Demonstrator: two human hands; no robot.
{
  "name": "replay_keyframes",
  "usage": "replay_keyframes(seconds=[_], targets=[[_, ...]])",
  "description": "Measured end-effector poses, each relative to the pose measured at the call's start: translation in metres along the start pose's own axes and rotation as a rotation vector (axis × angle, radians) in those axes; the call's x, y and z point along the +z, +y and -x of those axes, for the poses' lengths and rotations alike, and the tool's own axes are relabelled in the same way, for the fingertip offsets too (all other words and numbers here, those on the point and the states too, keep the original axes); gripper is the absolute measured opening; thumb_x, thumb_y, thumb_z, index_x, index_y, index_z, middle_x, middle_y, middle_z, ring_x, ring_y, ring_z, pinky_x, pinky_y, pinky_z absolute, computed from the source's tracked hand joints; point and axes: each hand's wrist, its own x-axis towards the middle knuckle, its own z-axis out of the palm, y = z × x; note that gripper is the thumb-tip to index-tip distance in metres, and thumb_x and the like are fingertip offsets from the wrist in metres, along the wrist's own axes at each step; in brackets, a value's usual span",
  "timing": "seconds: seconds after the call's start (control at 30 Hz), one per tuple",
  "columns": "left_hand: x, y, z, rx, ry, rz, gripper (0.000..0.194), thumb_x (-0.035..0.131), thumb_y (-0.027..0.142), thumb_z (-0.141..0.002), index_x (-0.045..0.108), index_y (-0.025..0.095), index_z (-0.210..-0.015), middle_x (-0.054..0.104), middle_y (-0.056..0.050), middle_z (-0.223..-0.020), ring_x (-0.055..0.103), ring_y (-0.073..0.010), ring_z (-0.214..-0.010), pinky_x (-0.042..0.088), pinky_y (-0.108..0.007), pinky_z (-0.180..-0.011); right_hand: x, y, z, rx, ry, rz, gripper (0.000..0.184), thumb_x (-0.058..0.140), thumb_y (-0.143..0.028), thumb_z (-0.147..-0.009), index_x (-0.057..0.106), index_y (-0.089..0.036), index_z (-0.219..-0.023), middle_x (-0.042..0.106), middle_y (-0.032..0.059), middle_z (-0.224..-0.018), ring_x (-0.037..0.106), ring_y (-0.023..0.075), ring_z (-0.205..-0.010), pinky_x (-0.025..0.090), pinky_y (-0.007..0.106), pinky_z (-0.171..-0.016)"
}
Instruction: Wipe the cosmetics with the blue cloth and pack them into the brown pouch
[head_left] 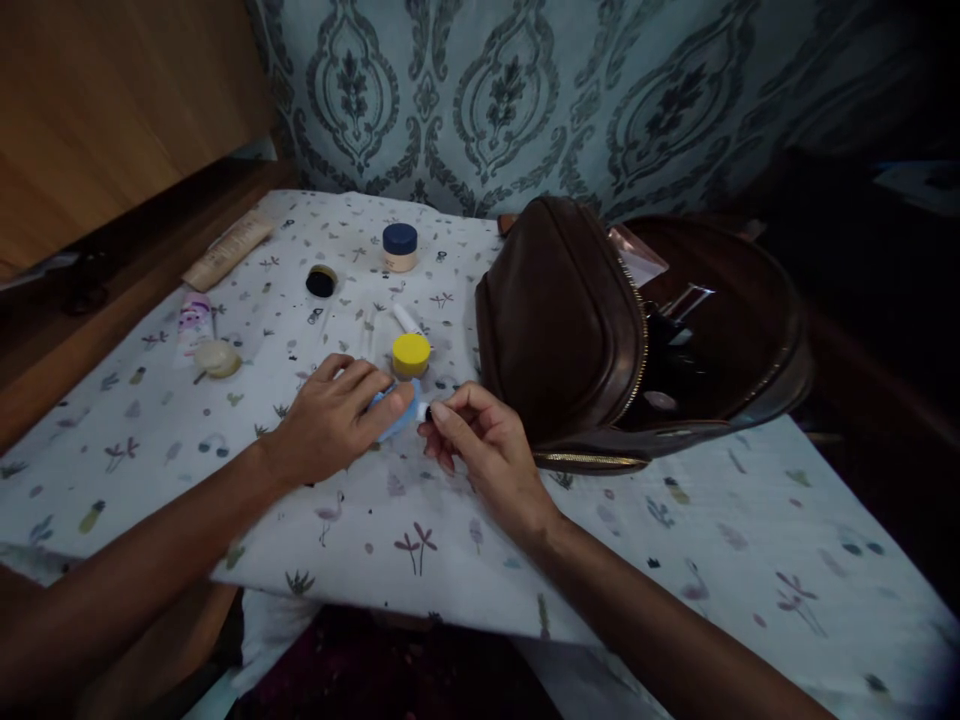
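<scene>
Object (403, 419), blue, is gripped by fingers of left hand (330, 418); fingertips of right hand (487, 440) pinch adjacent black piece (428, 412).

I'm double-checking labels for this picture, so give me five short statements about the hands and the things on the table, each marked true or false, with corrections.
1. The left hand holds a light-blue item with a white neck. True.
2. The brown leather bag with gold-coloured zips is open. True.
3. The right hand is reaching inside the bag. False: its fingers are at a small black piece beside the white neck.
4. The squat jar with the dark-blue lid stands farther from the person than the round yellow-lidded container. True.
5. The bag lies left of the yellow-lidded container. False: it is to the right.
</scene>
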Motion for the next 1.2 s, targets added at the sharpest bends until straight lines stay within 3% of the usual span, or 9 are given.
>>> replay_keyframes(seconds=[0.2, 0.37, 0.5, 0.7, 0.8, 1.03, 1.2], targets=[[-0.006, -0.028, 0.009, -0.003, -0.069, -0.078, 0.022, 0.048, 0.019, -0.097, 0.060, 0.018, -0.116, 0.069, -0.010, -0.098, 0.061, -0.0238, -0.088, 0.047, -0.039, -0.076, -0.003, 0.002, -0.004, 0.041, 0.020, -0.068, 0.038, 0.075, -0.052, -0.081, 0.054, -0.020, -0.077, 0.066, 0.0001, -0.072, 0.057, 0.0093, -0.056, 0.043, 0.020, -0.047], [-0.006, -0.037, 0.014, -0.008, -0.133, 0.033, 0.023, 0.045, 0.019, -0.099, 0.060, 0.019, -0.117, 0.069, -0.009, -0.098, 0.061, -0.0219, -0.087, 0.047, -0.035, -0.073, -0.004, 0.006, -0.002, -0.118, 0.067, 0.209, 0.023, 0.072, -0.039, -0.082, 0.060, -0.021, -0.092, 0.059, -0.0024, -0.076, 0.057, 0.0113, -0.064, 0.044, 0.021, -0.051], [-0.006, -0.035, 0.013, -0.013, -0.119, 0.039, 0.023, 0.045, 0.020, -0.100, 0.057, 0.017, -0.120, 0.068, -0.010, -0.099, 0.061, -0.0215, -0.087, 0.048, -0.034, -0.072, -0.004, 0.007, 0.002, -0.195, 0.101, 0.371, 0.012, 0.068, -0.030, -0.084, 0.061, -0.021, -0.087, 0.060, -0.0019, -0.073, 0.056, 0.0114, -0.066, 0.045, 0.023, -0.059], [0.001, 0.000, 0.001, 0.081, 0.036, -0.112, 0.024, 0.048, 0.016, -0.099, 0.057, 0.014, -0.122, 0.069, -0.012, -0.101, 0.061, -0.0236, -0.092, 0.048, -0.038, -0.077, -0.002, 0.002, 0.000, -0.122, 0.042, 0.179, 0.036, 0.077, -0.047, -0.080, 0.053, -0.020, -0.077, 0.061, -0.0044, -0.064, 0.050, 0.0075, -0.050, 0.041, 0.020, -0.047], [0.004, 0.009, -0.004, 0.128, 0.060, -0.142, 0.023, 0.047, 0.012, -0.098, 0.058, 0.012, -0.118, 0.069, -0.010, -0.095, 0.060, -0.0224, -0.087, 0.048, -0.038, -0.078, -0.002, 0.002, -0.002, -0.074, 0.018, 0.069, 0.041, 0.081, -0.049, -0.077, 0.051, -0.021, -0.074, 0.061, -0.0054, -0.059, 0.051, 0.0069, -0.047, 0.042, 0.018, -0.046], [0.002, -0.023, 0.007, 0.008, -0.022, -0.096, 0.032, 0.043, 0.033, -0.103, 0.062, 0.011, -0.115, 0.067, -0.012, -0.090, 0.058, -0.0249, -0.081, 0.047, -0.037, -0.069, -0.004, 0.004, -0.004, 0.018, -0.021, -0.120, 0.042, 0.080, -0.048, -0.076, 0.048, -0.021, -0.077, 0.069, -0.0029, -0.066, 0.061, 0.0089, -0.049, 0.038, 0.016, -0.041], [-0.002, -0.027, 0.013, -0.116, -0.129, 0.118, 0.034, 0.042, 0.040, -0.104, 0.064, 0.015, -0.111, 0.068, -0.008, -0.091, 0.062, -0.0189, -0.081, 0.048, -0.029, -0.069, -0.004, 0.001, -0.003, -0.112, -0.056, 0.025, 0.036, 0.076, -0.049, -0.082, 0.054, -0.020, -0.084, 0.065, -0.0035, -0.066, 0.058, 0.0082, -0.050, 0.041, 0.017, -0.042]])
